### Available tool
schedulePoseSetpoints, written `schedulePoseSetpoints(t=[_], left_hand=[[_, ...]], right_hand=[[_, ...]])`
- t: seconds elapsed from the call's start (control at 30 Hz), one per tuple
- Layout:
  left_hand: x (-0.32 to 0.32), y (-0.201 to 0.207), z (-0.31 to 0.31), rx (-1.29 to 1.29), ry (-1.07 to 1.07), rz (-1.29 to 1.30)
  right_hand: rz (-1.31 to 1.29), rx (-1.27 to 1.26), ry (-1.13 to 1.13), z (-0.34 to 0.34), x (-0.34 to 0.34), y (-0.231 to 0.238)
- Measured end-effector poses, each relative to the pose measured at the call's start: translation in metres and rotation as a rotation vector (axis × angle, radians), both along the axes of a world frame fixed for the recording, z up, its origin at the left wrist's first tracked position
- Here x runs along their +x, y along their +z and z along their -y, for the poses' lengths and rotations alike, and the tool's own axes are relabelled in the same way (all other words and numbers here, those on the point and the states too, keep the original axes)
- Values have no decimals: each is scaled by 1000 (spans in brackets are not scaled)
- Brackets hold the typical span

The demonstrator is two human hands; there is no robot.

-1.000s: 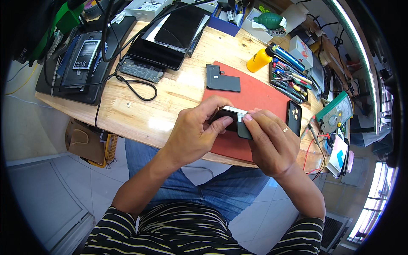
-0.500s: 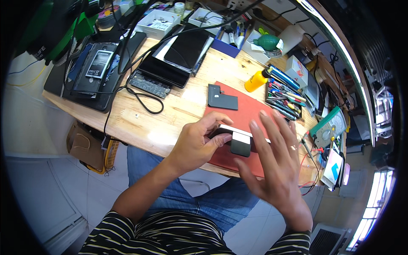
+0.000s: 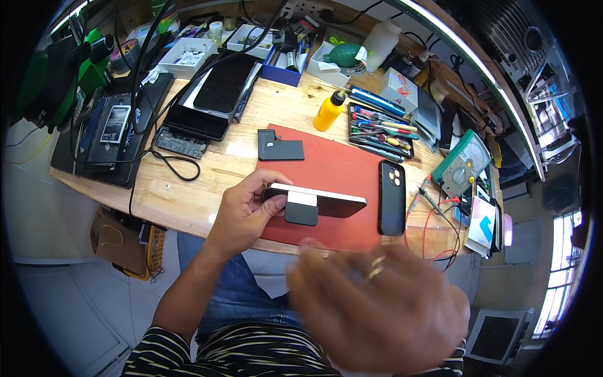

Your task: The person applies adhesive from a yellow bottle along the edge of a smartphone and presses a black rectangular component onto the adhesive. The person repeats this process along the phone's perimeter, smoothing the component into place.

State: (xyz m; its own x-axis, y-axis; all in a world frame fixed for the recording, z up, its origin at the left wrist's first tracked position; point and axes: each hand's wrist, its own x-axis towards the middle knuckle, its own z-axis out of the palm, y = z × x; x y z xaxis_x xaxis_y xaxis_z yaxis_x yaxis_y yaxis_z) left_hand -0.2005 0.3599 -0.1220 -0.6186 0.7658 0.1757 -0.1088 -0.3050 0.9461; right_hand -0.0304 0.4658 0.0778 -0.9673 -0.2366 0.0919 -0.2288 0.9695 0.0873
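Note:
My left hand is closed on one end of a smartphone, thumb and fingers pinching it. The phone is tilted nearly edge-on over a red work mat. From its near side hangs a small black flap with a white strip at the top. My right hand, ring on a finger, is raised close to the camera, apart from the phone. Motion smears its fingers, so its hold cannot be made out. An L-shaped black phone battery lies at the mat's far left, and a black phone case at its right edge.
Behind the mat stand a yellow bottle and a tray of screwdrivers. A green multimeter with red and black leads is at right. Stacked phones and tablets and a looping black cable lie at left.
My right hand has left the phone's side and come down toward me, uncovering the phone's right end and the black case. The whole view has shifted; my left hand still grips the phone.

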Motion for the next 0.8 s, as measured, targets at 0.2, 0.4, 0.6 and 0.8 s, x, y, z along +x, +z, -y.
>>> schedulePoseSetpoints(t=[0.2, 0.4, 0.6, 0.8], left_hand=[[-3, 4, 1, -33, 12, -3], [-5, 5, 2, -73, -5, 12], [-6, 13, 5, -86, -25, -24], [-4, 14, 4, -67, -18, 21]], right_hand=[[-155, -840, -674, -150, -112, -77], [-68, -685, -632, -177, -143, -134], [-88, -789, -605, -173, -155, -139], [-231, -1115, -454, -162, -130, -125]])
